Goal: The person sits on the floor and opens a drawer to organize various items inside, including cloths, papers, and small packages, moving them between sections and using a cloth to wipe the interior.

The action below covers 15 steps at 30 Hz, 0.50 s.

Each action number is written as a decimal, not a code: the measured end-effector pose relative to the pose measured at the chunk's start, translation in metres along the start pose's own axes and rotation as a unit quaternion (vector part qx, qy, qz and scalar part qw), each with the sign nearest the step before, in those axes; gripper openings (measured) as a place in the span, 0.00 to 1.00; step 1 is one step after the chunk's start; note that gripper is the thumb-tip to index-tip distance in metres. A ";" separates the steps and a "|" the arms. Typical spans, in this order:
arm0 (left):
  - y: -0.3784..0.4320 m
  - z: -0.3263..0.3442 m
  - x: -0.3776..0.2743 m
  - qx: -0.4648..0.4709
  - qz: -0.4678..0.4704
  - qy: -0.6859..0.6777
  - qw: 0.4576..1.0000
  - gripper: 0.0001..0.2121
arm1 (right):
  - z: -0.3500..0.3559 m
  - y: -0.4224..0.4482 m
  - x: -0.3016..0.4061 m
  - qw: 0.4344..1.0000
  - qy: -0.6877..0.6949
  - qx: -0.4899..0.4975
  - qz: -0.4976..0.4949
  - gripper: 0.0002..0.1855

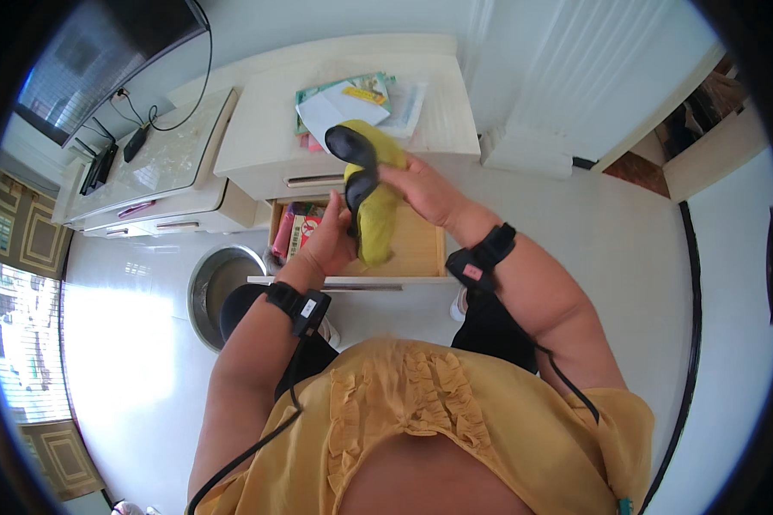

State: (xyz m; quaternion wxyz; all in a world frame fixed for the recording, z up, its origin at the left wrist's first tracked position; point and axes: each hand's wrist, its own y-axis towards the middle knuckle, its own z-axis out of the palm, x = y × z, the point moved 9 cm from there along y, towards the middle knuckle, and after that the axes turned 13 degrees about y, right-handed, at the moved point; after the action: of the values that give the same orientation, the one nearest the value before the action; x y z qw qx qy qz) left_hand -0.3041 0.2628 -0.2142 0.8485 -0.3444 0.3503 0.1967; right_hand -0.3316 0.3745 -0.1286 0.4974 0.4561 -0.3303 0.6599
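In front of me, above an open drawer [422, 248], I hold up a soft yellow-and-black item [379, 222], apparently fabric. Its exact kind is not clear. My right hand [425, 193] grips it from the right, the thumb lying across its middle. On its lower left edge is my left hand [330, 244], thumb raised and the other fingers partly hidden. Whether those fingers close on it is hard to see. At the left of the wooden drawer bottom lie a box with printed writing [304, 230] and a pink item [284, 232].
Papers and a booklet [341, 106] lie on the white cabinet [264, 122]. A metal basin [200, 302] stands on the floor by my left knee. A low cabinet [174, 154] at the left carries a router [100, 168]. Cables run from my wristbands.
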 end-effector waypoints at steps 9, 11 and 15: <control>-0.055 0.001 -0.082 -0.119 0.239 0.104 0.958 0.15 | 0.077 -0.036 0.044 0.827 -0.450 0.050 -0.332 0.19; -0.072 -0.006 -0.125 -0.168 0.290 0.204 0.920 0.15 | 0.065 -0.046 0.056 0.826 -0.446 0.004 -0.344 0.20; -0.088 -0.038 -0.234 -0.285 0.382 0.353 0.805 0.15 | 0.005 -0.042 0.072 0.820 -0.449 -0.100 -0.341 0.20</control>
State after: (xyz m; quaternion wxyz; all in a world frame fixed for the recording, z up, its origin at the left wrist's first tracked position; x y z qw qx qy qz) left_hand -0.4297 0.1538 -0.0236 0.3861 -0.4548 0.6567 0.4613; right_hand -0.2962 0.4076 -0.0608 0.5296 0.7334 -0.4045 0.1338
